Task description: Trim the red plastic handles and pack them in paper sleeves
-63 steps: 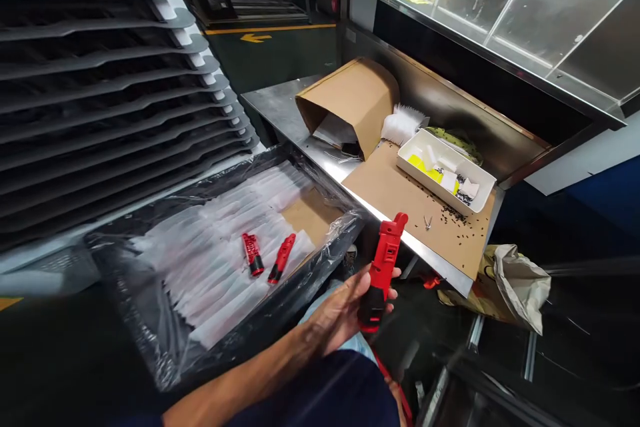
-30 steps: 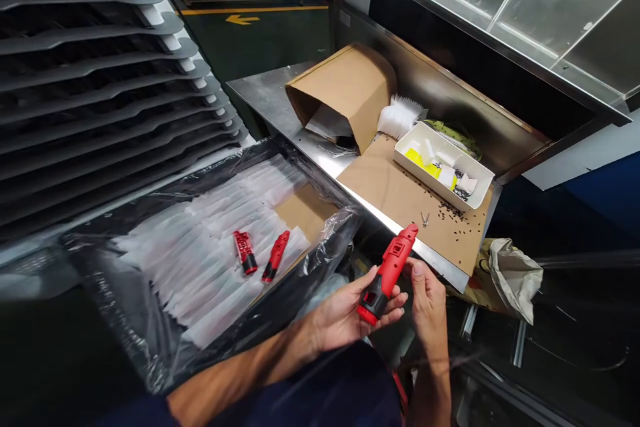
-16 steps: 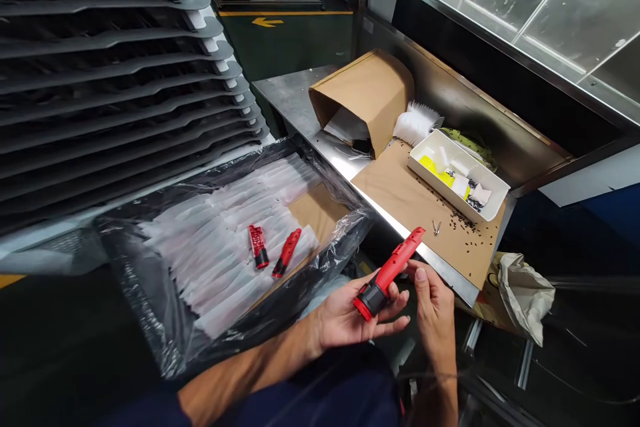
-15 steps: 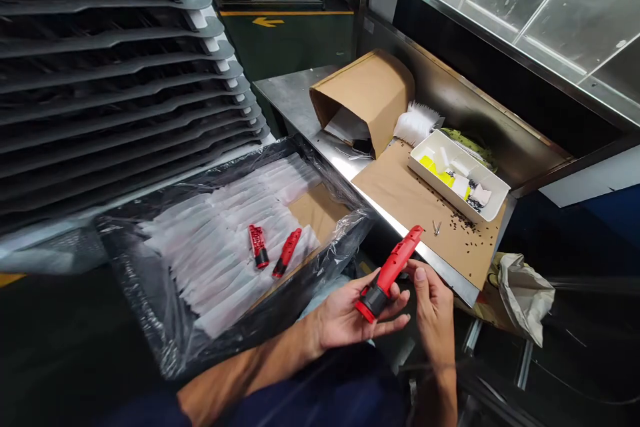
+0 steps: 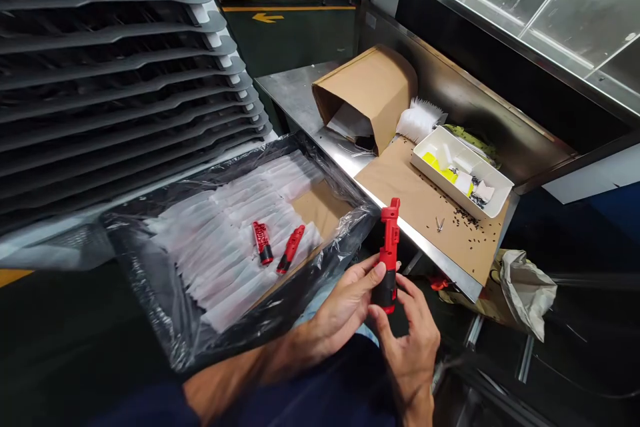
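My left hand [image 5: 347,303] and my right hand [image 5: 411,340] both grip a red plastic tool housing with a black lower end [image 5: 389,257]. It stands nearly upright in front of the steel bench edge. The left thumb and fingers pinch its black part from the left, and the right fingers wrap it from below and the right. Two more red housings [image 5: 263,243] [image 5: 291,249] lie on white sleeves in a plastic-lined tray [image 5: 150,273] to my left.
A steel bench [image 5: 295,97] carries a tipped cardboard box [image 5: 370,93], a brown sheet with scattered small black bits [image 5: 415,197] and a white tray of small parts [image 5: 463,170]. Stacked dark trays [image 5: 100,67] fill the left. A crumpled bag [image 5: 525,283] lies low at right.
The red housing has swung from a slant to nearly upright. My right hand has moved under it and closed on its black end together with my left hand.
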`<state>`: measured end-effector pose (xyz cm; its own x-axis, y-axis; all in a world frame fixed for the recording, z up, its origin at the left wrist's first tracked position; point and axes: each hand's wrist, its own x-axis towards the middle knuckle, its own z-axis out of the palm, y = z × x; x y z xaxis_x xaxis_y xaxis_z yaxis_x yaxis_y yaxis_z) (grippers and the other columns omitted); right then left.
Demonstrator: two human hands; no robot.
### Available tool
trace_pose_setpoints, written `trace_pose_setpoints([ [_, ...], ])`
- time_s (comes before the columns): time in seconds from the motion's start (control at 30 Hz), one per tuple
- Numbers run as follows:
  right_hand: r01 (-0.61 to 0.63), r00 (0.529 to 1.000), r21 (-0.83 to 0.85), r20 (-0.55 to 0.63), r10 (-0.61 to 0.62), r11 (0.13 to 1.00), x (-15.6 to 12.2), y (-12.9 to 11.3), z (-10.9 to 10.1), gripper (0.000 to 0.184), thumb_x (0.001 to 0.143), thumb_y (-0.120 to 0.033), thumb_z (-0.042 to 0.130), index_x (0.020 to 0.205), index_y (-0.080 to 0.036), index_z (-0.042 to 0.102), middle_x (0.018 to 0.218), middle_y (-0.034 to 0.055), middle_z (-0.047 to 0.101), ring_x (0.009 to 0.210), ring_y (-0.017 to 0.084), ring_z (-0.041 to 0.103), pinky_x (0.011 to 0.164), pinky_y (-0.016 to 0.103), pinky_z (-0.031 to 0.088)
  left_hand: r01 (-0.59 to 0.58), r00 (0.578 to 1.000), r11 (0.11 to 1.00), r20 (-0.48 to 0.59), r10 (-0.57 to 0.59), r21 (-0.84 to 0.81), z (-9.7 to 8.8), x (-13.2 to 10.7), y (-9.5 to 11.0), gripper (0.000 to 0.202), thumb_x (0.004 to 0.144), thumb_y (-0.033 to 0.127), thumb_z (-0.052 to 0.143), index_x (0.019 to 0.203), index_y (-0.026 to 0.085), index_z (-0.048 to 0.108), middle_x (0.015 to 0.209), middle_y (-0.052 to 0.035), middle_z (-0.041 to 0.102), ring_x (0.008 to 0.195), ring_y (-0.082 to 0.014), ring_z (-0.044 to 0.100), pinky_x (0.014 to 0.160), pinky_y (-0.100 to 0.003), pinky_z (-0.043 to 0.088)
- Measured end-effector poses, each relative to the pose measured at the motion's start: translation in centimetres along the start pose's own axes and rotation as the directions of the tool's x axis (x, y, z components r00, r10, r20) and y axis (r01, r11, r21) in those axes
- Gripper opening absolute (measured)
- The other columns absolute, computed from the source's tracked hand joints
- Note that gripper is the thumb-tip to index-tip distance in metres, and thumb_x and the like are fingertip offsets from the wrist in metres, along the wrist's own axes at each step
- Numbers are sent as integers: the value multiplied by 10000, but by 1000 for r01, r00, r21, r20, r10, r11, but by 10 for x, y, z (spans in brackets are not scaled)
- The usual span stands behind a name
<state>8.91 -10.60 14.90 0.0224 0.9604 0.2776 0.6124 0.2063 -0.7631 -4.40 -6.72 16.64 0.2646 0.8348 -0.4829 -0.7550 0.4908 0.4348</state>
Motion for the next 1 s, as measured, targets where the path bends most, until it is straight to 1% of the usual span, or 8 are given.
trace_pose_setpoints([
  [0.1,-63,998,63,26,61,996,1,-1,-3,306,931,-507,658,1012,-236,775,1268,116,710,1151,282,687,981,419,553,-1,999,998,44,3,-57,1,-1,0,308,832,365,840,1013,127,768,966,-72,750,870,-148,667,777,-224,522],
  [0.23,-155,986,175,85,142,972,1,-1,-11,339,942,-551,619,972,-261,791,1309,95,686,1192,289,658,1004,419,532,25,995,997,100,-18,-69,3,-3,-1,351,839,312,835,1139,151,750,983,-57,746,896,-148,670,806,-227,521],
  [0.3,-181,982,212,100,163,960,1,-1,-13,361,943,-568,610,949,-258,794,1327,95,676,1212,294,643,1015,422,520,39,995,997,91,-33,-65,5,-5,0,401,813,297,861,1169,160,738,1025,-55,743,892,-139,664,814,-229,519],
  [0.43,-211,974,261,134,181,942,0,0,-13,394,954,-580,587,956,-249,801,1345,100,662,1227,299,628,1004,417,519,64,997,996,43,-61,-70,6,-8,1,481,756,298,909,1172,151,719,1059,-58,735,804,-106,630,747,-228,509],
  [0.57,-233,969,285,153,196,930,-1,1,-12,393,960,-568,587,1038,-251,806,1361,106,656,1240,306,622,990,418,530,65,998,996,29,-64,-61,7,-9,1,464,780,291,890,1182,160,699,1031,-52,731,805,-117,637,708,-231,497],
  [0.7,-220,973,299,141,185,928,-1,3,-12,404,964,-575,578,1038,-253,811,1356,107,662,1252,310,616,1009,421,522,59,998,996,39,-57,-64,7,-9,-1,481,770,308,899,1178,170,685,964,-29,724,758,-103,627,675,-218,483],
  [0.87,-226,970,300,155,187,927,-4,7,-11,386,971,-560,577,1081,-265,800,1378,98,652,1274,301,609,1053,428,499,33,998,997,56,-29,-68,6,-8,-3,450,791,308,884,1173,178,686,870,-4,712,714,-92,613,721,-219,485],
  [1.0,-207,974,267,152,170,941,-4,11,-8,388,971,-561,577,1125,-272,785,1407,101,637,1316,303,583,1084,455,482,8,998,998,56,-4,-64,7,-8,-5,469,779,351,887,1172,185,693,951,-36,739,762,-116,641,739,-231,491],
])
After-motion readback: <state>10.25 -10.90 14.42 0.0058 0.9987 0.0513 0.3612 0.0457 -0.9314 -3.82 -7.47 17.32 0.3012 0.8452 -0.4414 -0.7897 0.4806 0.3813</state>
